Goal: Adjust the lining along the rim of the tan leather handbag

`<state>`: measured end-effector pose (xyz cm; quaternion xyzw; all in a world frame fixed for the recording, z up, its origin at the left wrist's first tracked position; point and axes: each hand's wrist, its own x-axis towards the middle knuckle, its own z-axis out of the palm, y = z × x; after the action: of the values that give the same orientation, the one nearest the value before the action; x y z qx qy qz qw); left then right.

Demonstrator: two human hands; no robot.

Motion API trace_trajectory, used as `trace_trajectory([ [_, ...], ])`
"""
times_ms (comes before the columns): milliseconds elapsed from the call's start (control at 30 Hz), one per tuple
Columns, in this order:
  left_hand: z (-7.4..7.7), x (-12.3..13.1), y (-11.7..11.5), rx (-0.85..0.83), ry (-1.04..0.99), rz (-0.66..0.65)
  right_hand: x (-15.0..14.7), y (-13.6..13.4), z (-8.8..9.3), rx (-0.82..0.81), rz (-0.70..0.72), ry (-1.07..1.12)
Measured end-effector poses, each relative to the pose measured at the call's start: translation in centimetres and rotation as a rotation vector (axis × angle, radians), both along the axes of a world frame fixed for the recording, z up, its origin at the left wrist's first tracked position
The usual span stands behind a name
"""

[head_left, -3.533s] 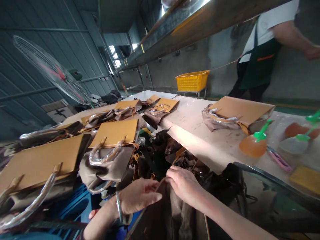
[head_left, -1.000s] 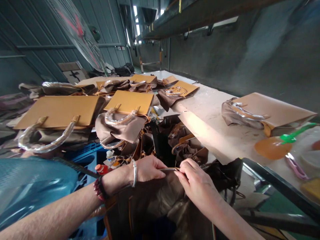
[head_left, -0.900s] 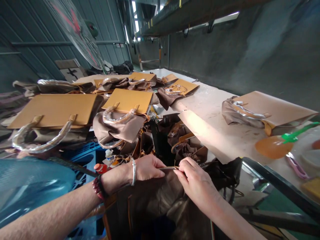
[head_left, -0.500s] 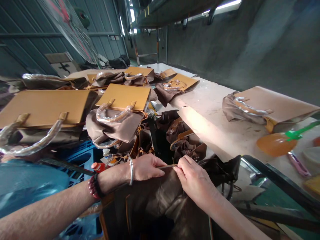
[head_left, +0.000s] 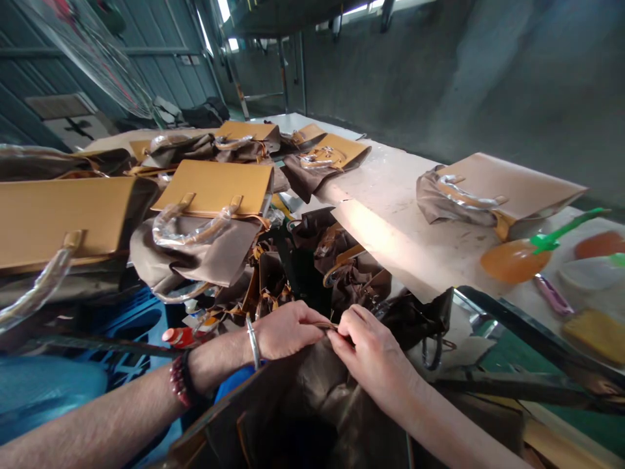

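Observation:
A dark brown handbag [head_left: 312, 384] lies close in front of me, its mouth gaping toward me. My left hand [head_left: 288, 331] pinches the bag's far rim between thumb and fingers. Right beside it, my right hand [head_left: 366, 342] grips the same edge, fingers curled and pressed together. The hands nearly meet at the rim, and a narrow strip of the edge shows between them. What the right fingertips cover is hidden. The inside of the bag is dark.
Tan-flapped handbags [head_left: 215, 182] with wrapped handles stand at left. Another handbag [head_left: 498, 189] lies on the pale table [head_left: 390, 176] at right, near an orange bottle [head_left: 517, 260] with a green nozzle. Below left are a blue crate [head_left: 141, 319] and a red-capped bottle [head_left: 178, 337]. A dark metal bar [head_left: 537, 332] crosses at right.
The view has turned slightly to the right, so the surroundings sit further left. Both hands stay on the rim; the bag's near side has tilted and its mouth shows wider.

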<state>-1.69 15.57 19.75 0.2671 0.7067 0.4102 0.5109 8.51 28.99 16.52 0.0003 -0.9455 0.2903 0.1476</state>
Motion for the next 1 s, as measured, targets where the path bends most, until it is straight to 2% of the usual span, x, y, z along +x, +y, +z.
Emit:
trace_trajectory([
  [133, -0.8, -0.3, -0.6, -0.014, -0.04, 0.116, -0.2, 0.6, -0.1, -0.08, -0.003, -0.047],
  [333, -0.9, -0.8, -1.4, -0.029, 0.058, 0.159, 0.3, 1.6, 0.1, -0.206, 0.014, -0.398],
  [533, -1.1, -1.3, -1.6, -0.034, 0.053, 0.166, -0.2, 1.8, 0.0, -0.293, 0.056, -0.373],
  [1000, -2.0, -2.1, -2.1, -0.039, 0.011, 0.121, -0.3, 2.5, -1.0, -0.304, 0.115, -0.376],
])
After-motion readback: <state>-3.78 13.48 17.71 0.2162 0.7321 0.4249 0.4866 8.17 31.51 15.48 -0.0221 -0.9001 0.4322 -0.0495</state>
